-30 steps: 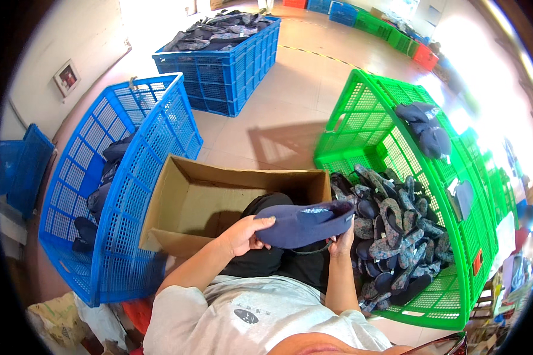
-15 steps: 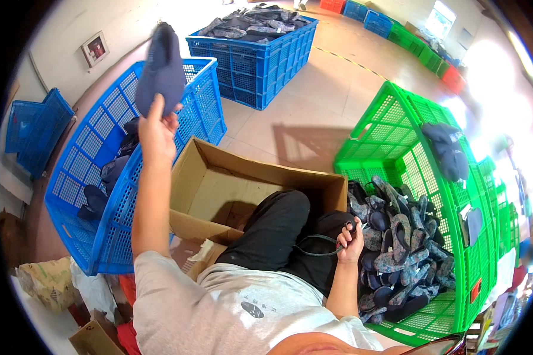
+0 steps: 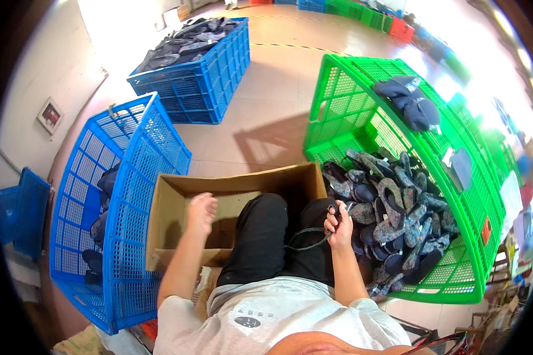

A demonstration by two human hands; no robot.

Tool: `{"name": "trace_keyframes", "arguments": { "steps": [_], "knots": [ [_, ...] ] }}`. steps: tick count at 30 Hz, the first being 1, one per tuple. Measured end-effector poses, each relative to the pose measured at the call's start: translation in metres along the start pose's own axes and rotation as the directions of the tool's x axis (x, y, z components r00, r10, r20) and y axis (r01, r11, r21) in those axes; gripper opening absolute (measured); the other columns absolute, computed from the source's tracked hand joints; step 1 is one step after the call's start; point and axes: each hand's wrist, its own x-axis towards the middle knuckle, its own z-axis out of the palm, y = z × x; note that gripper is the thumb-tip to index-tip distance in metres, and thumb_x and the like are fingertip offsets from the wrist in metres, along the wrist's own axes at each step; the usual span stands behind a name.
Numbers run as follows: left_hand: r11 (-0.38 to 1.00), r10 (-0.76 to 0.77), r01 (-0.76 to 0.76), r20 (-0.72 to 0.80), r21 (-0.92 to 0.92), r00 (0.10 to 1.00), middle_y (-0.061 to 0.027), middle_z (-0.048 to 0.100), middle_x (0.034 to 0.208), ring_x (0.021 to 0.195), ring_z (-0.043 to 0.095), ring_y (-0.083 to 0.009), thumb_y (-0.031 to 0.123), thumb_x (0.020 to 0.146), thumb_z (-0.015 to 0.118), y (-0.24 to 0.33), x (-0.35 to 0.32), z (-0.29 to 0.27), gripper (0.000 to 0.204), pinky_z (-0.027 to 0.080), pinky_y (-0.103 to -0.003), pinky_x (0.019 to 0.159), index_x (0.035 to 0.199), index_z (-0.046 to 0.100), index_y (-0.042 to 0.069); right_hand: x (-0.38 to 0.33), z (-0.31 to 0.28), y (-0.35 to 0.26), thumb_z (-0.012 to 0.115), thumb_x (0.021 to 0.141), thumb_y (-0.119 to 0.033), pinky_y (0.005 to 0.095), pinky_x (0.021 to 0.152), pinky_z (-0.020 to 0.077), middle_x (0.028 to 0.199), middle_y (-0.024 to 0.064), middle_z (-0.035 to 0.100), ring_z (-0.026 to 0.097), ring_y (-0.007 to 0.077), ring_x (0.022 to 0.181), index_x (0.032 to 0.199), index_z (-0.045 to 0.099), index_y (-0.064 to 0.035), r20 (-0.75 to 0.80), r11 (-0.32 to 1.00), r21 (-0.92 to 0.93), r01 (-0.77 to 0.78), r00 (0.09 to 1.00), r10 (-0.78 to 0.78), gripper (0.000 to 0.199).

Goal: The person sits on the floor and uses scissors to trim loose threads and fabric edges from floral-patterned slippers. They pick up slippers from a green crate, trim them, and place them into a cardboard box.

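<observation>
Gripping a thin cord (image 3: 305, 242), right hand (image 3: 339, 226); left hand (image 3: 201, 212) apart.

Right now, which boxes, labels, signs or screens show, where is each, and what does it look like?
Cardboard box: on the floor between the blue and green crates, open, brown, rectangular, under the left hand.
Framed sign: on the left wall, small, square, pale frame, dark red middle.
Tag: on the green crate's right wall, small, orange-red.
No screens.
</observation>
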Motion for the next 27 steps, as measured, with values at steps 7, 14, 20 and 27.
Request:
{"name": "trace_keyframes", "arguments": {
  "steps": [7,14,20,27],
  "knots": [
    [0.702,0.23,-0.522,0.54,0.485,0.81,-0.0098,0.069,0.092,0.081,0.065,-0.0137,0.004,0.095,0.054,-0.064,-0.045,0.12,0.023,0.053,-0.027,0.075,0.115,0.062,-0.003,0.008,-0.045,-0.046,0.058,0.098,-0.02,0.0199,0.038,0.0279,0.083,0.0078,0.06,0.041,0.0069,0.049,0.11,0.055,-0.0054,-0.234,0.995,-0.083,0.057,0.969,-0.075,0.02],
    [0.129,0.447,-0.837,0.722,0.532,0.528,-0.012,0.069,0.087,0.082,0.067,-0.0255,0.005,0.088,0.062,-0.084,-0.051,0.134,0.018,0.052,-0.035,0.078,0.105,0.067,0.003,0.001,-0.147,-0.074,0.059,0.095,-0.014,0.0229,0.041,0.0292,0.091,0.0054,0.069,0.049,0.0101,0.055,0.107,0.063,-0.0076,-0.647,0.952,-0.299,-0.069,0.748,-0.149,0.015],
    [0.103,0.427,-0.831,0.73,0.547,0.534,-0.0095,0.067,0.085,0.08,0.064,-0.0251,0.001,0.085,0.064,-0.086,-0.054,0.145,0.022,0.051,-0.036,0.076,0.106,0.067,0.004,-0.023,-0.24,-0.068,0.063,0.092,-0.016,0.0259,0.046,0.0334,0.082,-0.0001,0.063,0.054,0.0108,0.062,0.11,0.067,-0.0116,-0.756,0.875,-0.466,-0.131,0.574,-0.316,0.018],
    [0.01,0.406,-0.833,0.759,0.554,0.509,-0.0078,0.064,0.083,0.076,0.061,-0.0223,0.003,0.085,0.064,-0.089,-0.054,0.153,0.022,0.049,-0.034,0.074,0.107,0.067,0.004,-0.004,-0.276,-0.105,0.071,0.087,-0.013,0.0298,0.065,0.0487,0.096,0.0038,0.065,0.059,0.0145,0.075,0.115,0.064,-0.012,-0.699,0.754,-0.64,0.15,0.295,-0.652,0.028]
  ]
}}
